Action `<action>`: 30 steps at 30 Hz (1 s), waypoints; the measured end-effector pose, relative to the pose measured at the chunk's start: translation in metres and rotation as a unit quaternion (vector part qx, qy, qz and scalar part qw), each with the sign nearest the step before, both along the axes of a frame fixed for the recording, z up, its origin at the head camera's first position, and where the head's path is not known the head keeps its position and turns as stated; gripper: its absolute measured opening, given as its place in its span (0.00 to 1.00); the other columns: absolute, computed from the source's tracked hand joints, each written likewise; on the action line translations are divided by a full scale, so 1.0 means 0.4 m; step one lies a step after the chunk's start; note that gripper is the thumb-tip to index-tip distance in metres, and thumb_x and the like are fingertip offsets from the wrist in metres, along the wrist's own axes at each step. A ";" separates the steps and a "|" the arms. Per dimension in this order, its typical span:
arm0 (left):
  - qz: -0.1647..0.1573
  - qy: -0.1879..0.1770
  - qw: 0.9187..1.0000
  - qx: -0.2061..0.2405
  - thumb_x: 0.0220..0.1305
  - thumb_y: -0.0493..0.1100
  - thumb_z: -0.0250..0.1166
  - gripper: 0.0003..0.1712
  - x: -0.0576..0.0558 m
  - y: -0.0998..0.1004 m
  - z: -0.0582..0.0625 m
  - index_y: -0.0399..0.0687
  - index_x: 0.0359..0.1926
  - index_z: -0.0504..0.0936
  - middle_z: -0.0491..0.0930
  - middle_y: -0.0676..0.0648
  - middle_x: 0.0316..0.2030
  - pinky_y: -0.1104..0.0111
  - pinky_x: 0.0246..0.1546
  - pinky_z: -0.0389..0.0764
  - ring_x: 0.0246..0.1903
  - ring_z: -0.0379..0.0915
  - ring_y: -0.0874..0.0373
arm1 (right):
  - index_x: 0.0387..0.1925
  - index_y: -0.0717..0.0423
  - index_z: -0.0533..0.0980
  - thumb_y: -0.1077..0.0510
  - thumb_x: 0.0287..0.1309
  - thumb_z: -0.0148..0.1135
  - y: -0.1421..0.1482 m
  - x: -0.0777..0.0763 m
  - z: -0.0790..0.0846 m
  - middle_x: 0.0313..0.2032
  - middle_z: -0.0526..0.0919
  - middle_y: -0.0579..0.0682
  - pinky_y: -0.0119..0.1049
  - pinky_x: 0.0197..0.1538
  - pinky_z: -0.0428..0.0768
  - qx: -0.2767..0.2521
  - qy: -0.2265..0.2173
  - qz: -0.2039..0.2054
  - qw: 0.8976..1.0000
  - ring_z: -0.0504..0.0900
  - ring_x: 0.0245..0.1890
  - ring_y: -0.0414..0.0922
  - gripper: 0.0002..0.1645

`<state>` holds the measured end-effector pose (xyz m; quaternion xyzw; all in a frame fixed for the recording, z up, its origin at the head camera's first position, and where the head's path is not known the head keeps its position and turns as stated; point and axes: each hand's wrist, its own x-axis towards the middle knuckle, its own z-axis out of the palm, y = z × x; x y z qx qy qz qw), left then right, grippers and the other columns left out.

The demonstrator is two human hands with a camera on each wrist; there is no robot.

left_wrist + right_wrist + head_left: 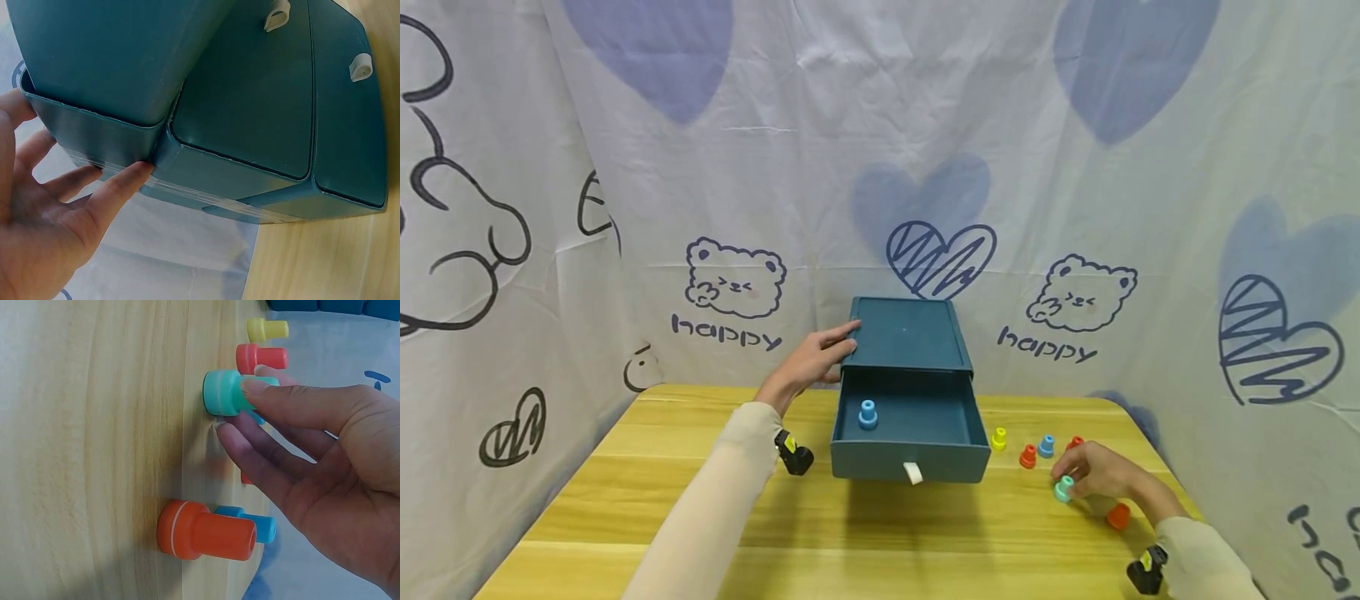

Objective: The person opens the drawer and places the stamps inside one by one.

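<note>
A dark teal drawer cabinet (906, 333) stands at the middle of the table with its top drawer (910, 462) pulled out. One light blue stepped peg (868, 414) stands inside that drawer, toward its left. My left hand (816, 358) rests against the cabinet's left side and top edge; in the left wrist view its fingers (122, 184) are spread along the side wall. At the right, my right hand (1101, 471) pinches a mint green peg (224, 392) between thumb and fingers. An orange peg (206, 530) stands close to that hand.
Right of the drawer stand a yellow peg (998, 438), a red peg (1027, 455) and a blue peg (1047, 446). Another red peg (1076, 442) is partly behind my right hand. White tabs (360, 67) mark the lower drawers. A printed cloth (820, 208) hangs behind the table.
</note>
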<state>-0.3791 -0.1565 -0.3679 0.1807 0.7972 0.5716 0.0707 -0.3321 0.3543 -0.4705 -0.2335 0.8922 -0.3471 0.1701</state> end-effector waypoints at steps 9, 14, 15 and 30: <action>0.000 0.006 1.000 -0.004 0.81 0.54 0.52 0.34 0.001 0.000 -0.001 0.59 0.82 0.57 0.50 0.39 0.82 0.39 0.65 0.74 0.77 0.57 0.35 | 0.43 0.68 0.85 0.73 0.52 0.71 -0.006 0.003 -0.001 0.42 0.90 0.60 0.31 0.45 0.87 -0.005 -0.002 -0.005 1.000 0.87 0.43 0.49 0.14; 0.001 0.005 1.000 -0.002 0.81 0.54 0.52 0.34 0.003 0.000 0.002 0.59 0.82 0.57 0.51 0.39 0.82 0.39 0.65 0.75 0.77 0.58 0.35 | 0.45 0.66 0.86 0.69 0.54 0.72 -0.019 0.005 0.011 0.42 0.90 0.57 0.29 0.44 0.85 0.006 0.006 -0.010 1.000 0.86 0.43 0.47 0.14; 0.001 0.004 1.000 -0.001 0.81 0.54 0.53 0.34 0.004 0.000 0.003 0.59 0.82 0.57 0.51 0.39 0.82 0.39 0.65 0.75 0.77 0.58 0.35 | 0.45 0.65 0.86 0.68 0.54 0.72 -0.022 0.006 0.014 0.43 0.90 0.57 0.30 0.46 0.85 0.009 0.009 -0.010 1.000 0.86 0.43 0.47 0.14; 0.000 0.002 1.000 -0.002 0.81 0.54 0.52 0.34 0.002 0.000 0.001 0.59 0.82 0.56 0.50 0.39 0.82 0.39 0.65 0.75 0.77 0.56 0.35 | 0.55 0.74 0.80 0.63 0.66 0.67 -0.080 0.019 0.108 0.51 0.86 0.69 0.45 0.45 0.90 -0.060 -0.004 -0.014 0.998 0.91 0.42 0.48 0.20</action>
